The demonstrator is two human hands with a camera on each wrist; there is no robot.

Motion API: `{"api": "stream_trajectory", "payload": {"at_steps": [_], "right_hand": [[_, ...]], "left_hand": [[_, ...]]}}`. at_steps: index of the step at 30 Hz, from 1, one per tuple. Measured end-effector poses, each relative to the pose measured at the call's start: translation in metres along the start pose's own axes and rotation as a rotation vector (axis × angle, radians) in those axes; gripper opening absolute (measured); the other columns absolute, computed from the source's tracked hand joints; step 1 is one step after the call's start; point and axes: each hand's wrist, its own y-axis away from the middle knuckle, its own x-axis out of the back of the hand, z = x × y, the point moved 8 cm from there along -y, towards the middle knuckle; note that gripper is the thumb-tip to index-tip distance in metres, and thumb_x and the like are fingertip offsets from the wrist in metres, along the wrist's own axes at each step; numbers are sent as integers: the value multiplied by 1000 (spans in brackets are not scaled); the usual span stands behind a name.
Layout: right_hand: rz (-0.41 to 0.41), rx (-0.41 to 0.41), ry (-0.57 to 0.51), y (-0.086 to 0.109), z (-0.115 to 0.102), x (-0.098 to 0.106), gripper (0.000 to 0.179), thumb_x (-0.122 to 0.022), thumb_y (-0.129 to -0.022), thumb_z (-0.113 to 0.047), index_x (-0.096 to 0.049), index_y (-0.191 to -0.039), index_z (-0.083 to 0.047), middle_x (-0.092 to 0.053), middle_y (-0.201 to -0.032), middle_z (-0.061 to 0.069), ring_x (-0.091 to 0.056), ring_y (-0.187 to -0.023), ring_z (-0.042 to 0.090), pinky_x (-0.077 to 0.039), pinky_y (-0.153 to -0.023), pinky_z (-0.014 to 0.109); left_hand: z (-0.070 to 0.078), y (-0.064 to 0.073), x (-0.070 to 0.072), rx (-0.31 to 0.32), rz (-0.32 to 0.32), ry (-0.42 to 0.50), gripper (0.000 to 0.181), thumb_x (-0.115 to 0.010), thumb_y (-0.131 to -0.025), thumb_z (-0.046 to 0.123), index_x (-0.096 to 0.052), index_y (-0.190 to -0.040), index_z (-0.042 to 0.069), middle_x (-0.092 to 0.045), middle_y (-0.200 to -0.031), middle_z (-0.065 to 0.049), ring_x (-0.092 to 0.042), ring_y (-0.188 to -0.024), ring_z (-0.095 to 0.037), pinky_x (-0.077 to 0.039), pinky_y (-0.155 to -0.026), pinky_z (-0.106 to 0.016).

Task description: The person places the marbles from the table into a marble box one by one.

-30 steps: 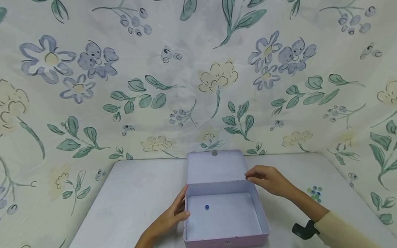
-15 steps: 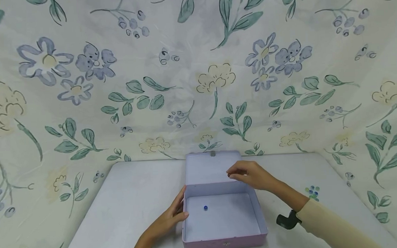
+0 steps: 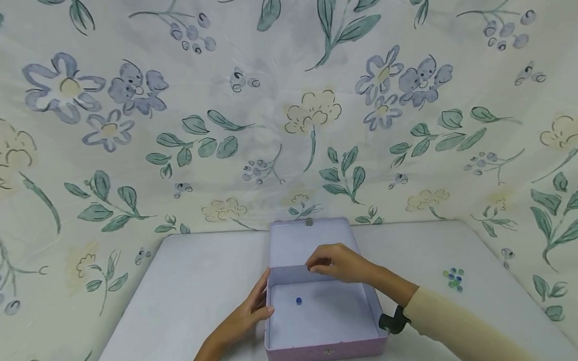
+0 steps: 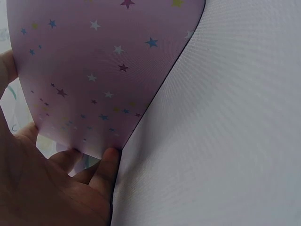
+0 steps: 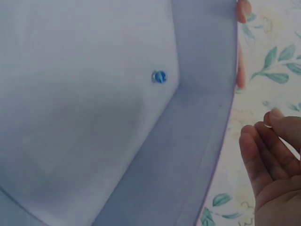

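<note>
A shallow lilac metal box (image 3: 352, 351) stands on the table with its lid (image 3: 291, 241) folded back. One blue glass marble (image 3: 299, 301) lies inside on its floor, left of the middle; the right wrist view shows the same marble (image 5: 159, 76) near a wall. Against the box's left side, my left hand (image 3: 246, 314) holds on, thumb at the rim and fingers along the star-printed outer wall (image 4: 108, 61). Above the back part of the box is my right hand (image 3: 339, 262), thumb and fingertips pinched round a small dark marble-like thing (image 3: 309, 269), mostly hidden by them.
To the right of the box, a small cluster of blue and green marbles (image 3: 454, 279) lies on the white table (image 3: 211, 268). A floral cloth (image 3: 248, 113) hangs behind the table. A black wrist camera (image 3: 394, 321) sits under the right sleeve, close to the box's right edge.
My right hand has moved left from the box's right rear corner to above the back of its inside, fingertips still pinched. The left hand and the box have stayed put.
</note>
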Motion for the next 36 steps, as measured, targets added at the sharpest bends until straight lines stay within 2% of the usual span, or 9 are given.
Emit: {"api": "stream_trajectory", "payload": {"at_steps": [9,18,24,30,36], "right_hand": [[-77,14,29,-14,-6,-32,14,-66,-96,-10,-74,-105,-3,-75,-103,5,-70,-93,7,-54,-82,13],[-176,12,25,-18,2,-59,13,-67,-96,-10,-75,-103,-2,-74,-98,2,-66,-88,-1,-54,-81,12],[-206,-14,39,-16,9,-71,10,-68,-95,-10,-76,-100,-8,-74,-97,-1,-63,-85,-6,-53,-80,11],[-241,-4,47,-14,14,-81,10,-69,-93,-9,-77,-100,-7,-76,-97,-1,-65,-87,-5,-53,-79,11],[-288,-18,68,-13,18,-87,9,-70,-93,-10,-76,-100,-9,-76,-97,-4,-65,-86,-6,-53,-79,10]], "left_hand": [[-3,-1,-2,-6,-24,13,82,-49,-103,18,9,-161,23,10,-167,-20,-6,-146,-62,-19,-116,-72],[-3,0,0,5,-9,0,80,-49,-103,21,6,-161,29,8,-168,-17,-7,-147,-60,-20,-117,-69],[-2,1,0,-9,-13,0,81,-49,-103,20,6,-162,28,8,-168,-17,-7,-147,-60,-20,-117,-68],[0,2,0,-32,-21,16,82,-51,-103,17,6,-162,23,7,-168,-19,-8,-147,-59,-21,-117,-67],[0,3,0,-30,-24,27,83,-51,-102,17,6,-162,21,8,-168,-17,-8,-148,-59,-21,-118,-67]]}}
